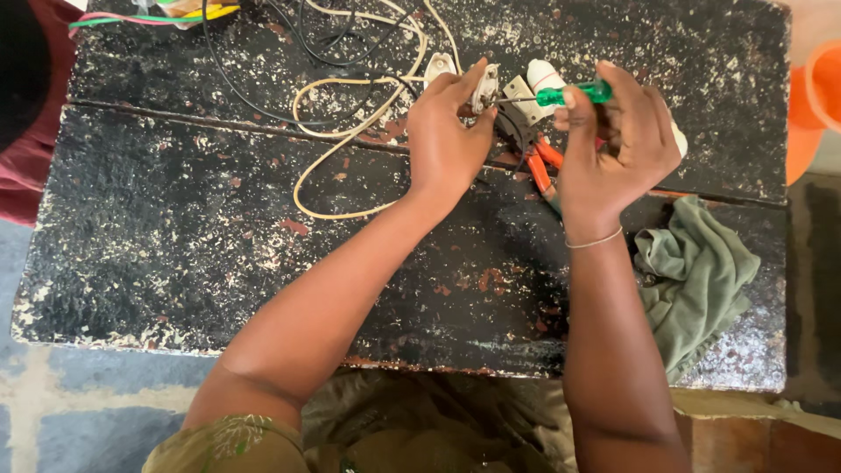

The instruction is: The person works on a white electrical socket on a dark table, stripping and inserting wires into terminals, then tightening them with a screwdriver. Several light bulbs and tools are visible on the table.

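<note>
My left hand (447,140) grips a small cream plug part (484,88) with metal pins, held above the black tabletop (219,245). My right hand (618,144) is closed around a screwdriver with a green handle (574,93); its thin shaft points left into the plug part. Orange-handled pliers (541,166) lie on the table between and below both hands. Another cream plug piece (519,88) and a white cylinder (543,74) lie just behind the hands.
A cream cable (350,131) and thin black wires (263,96) loop across the table's back left. A crumpled green cloth (696,276) lies at the right front. An orange container (815,105) stands off the right edge. Red, green and yellow wires (131,17) lie at the far left.
</note>
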